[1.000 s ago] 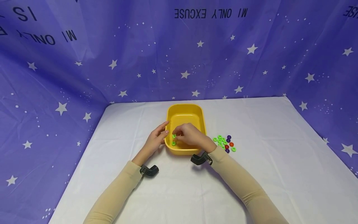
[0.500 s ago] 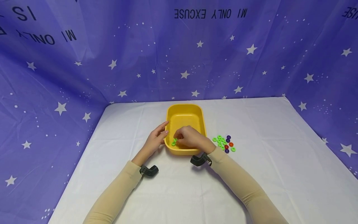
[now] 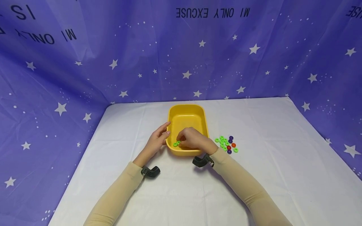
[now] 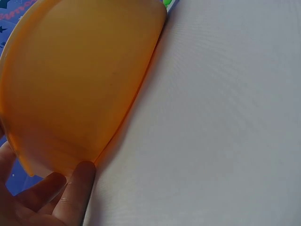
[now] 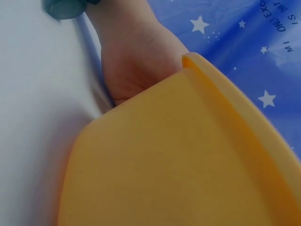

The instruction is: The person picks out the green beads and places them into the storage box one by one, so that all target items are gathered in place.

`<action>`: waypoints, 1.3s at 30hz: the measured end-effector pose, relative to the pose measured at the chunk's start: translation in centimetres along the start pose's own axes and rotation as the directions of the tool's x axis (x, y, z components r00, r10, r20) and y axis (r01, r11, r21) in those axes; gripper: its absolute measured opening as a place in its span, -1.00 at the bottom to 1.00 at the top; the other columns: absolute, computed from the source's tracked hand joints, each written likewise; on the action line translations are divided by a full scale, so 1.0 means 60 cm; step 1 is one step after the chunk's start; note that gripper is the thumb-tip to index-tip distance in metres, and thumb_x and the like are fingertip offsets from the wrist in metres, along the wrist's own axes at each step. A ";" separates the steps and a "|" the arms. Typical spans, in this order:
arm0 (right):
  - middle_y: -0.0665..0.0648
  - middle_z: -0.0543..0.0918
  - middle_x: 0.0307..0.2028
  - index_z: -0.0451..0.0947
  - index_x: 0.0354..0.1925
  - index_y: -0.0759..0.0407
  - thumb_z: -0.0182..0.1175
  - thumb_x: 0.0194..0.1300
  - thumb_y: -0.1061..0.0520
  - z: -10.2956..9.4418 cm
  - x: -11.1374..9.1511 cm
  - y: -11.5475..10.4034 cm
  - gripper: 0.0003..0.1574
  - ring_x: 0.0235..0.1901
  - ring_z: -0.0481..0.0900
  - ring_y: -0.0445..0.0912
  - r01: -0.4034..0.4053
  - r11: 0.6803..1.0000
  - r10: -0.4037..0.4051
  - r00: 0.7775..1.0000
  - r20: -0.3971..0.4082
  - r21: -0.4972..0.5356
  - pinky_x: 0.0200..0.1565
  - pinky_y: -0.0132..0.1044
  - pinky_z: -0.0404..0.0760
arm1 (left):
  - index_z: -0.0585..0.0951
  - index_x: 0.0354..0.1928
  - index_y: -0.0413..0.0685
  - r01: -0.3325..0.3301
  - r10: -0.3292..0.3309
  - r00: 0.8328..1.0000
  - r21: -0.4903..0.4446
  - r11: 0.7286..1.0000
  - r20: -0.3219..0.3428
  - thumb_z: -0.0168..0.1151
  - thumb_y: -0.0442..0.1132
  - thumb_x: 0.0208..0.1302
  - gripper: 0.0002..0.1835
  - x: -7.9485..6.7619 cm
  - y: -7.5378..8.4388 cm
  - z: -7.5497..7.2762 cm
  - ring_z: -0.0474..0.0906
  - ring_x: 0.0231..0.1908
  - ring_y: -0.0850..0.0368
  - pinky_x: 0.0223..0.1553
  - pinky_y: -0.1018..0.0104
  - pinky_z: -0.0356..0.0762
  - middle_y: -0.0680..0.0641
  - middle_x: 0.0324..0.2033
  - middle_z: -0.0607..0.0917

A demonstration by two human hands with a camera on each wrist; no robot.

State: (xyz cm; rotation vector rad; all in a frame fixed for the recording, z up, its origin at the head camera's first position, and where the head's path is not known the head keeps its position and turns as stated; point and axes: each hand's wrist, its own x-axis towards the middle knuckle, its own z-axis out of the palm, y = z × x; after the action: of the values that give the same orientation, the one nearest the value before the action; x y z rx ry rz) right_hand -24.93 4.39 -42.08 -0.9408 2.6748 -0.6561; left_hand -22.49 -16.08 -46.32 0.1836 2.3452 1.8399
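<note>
Near the table's middle stands a yellow bin [image 3: 188,153]. My left hand [image 3: 158,138] touches its left wall with fingers extended; in the left wrist view, fingertips [image 4: 84,170] lie at the bin's lower edge. My right hand [image 3: 192,138] reaches over the near right part of the rim, its fingers bent low inside. It pinches a green ring-shaped bead [image 3: 178,142] at its fingertips. Right beside that sits another green bead [image 3: 175,144] on the bin's floor. The right wrist view shows mostly the bin's outer wall [image 5: 141,165], which hides the fingers.
To the bin's right, several loose beads lie on the white cloth [image 3: 181,191]: green beads [image 3: 222,141], purple beads [image 3: 231,138], a red bead [image 3: 228,147] and an orange bead [image 3: 233,145]. A purple starry curtain [image 3: 158,56] rises behind the table.
Inside the bin, my right hand has shifted slightly, and the green bead at its fingertips has moved toward me, close to the other one. My left hand has stayed put.
</note>
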 end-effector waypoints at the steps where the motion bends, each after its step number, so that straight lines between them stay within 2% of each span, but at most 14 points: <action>1: 0.05 0.79 -0.31 0.79 -0.15 0.17 0.41 0.25 0.20 0.000 0.001 0.001 -0.82 -0.33 0.56 -0.14 0.000 1.000 0.000 1.000 0.002 0.001 -0.14 -0.35 0.65 | 0.22 0.58 0.21 0.000 0.000 1.000 -0.004 1.000 0.001 0.02 -0.08 0.59 -0.41 0.000 0.001 0.000 0.47 0.33 -0.22 0.06 0.17 0.77 -0.26 0.50 0.31; 5: 0.06 0.80 -0.28 0.80 -0.15 0.17 0.41 0.24 0.22 0.000 0.002 0.002 -0.82 -0.31 0.60 -0.15 0.000 1.000 0.000 1.000 0.005 0.001 -0.10 -0.33 0.68 | 0.20 0.59 0.19 0.003 -0.003 1.000 -0.014 1.000 0.007 0.00 -0.10 0.60 -0.41 0.001 0.002 0.000 0.45 0.35 -0.25 0.08 0.13 0.76 -0.28 0.51 0.29; 22: 0.08 0.81 -0.26 0.79 -0.11 0.20 0.40 0.25 0.22 -0.005 0.000 0.003 -0.78 -0.29 0.62 -0.15 0.004 1.000 -0.004 1.000 0.002 0.002 -0.07 -0.33 0.70 | 0.25 0.57 0.21 -0.022 0.022 1.000 -0.011 1.000 0.007 0.04 -0.06 0.58 -0.42 0.004 0.002 0.001 0.49 0.30 -0.24 0.06 0.16 0.77 -0.28 0.47 0.33; 32: 0.11 0.83 -0.23 0.78 -0.10 0.24 0.37 0.26 0.21 -0.013 -0.006 0.007 -0.76 -0.24 0.71 -0.09 0.101 0.995 -0.102 0.989 -0.103 -0.015 -0.08 -0.30 0.74 | 0.26 0.56 0.26 -0.021 0.021 1.000 -0.001 1.000 -0.004 0.03 -0.05 0.57 -0.43 0.001 0.002 0.000 0.50 0.30 -0.22 0.03 0.22 0.78 -0.28 0.48 0.32; 39: 0.13 0.81 -0.23 0.76 -0.05 0.26 0.36 0.27 0.22 -0.028 -0.014 0.017 -0.73 -0.30 0.65 -0.12 0.092 0.996 -0.092 0.987 -0.129 -0.007 -0.14 -0.33 0.71 | 0.27 0.56 0.26 -0.010 0.010 1.000 -0.007 1.000 -0.009 0.03 -0.06 0.57 -0.43 -0.001 -0.001 -0.001 0.50 0.30 -0.21 0.03 0.23 0.78 -0.26 0.47 0.33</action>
State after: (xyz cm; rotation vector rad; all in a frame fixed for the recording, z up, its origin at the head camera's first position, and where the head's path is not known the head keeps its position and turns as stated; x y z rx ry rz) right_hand -25.42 6.22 -41.05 -1.0624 2.7564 -0.7601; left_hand -22.41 -16.15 -46.37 0.1869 2.3480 1.8567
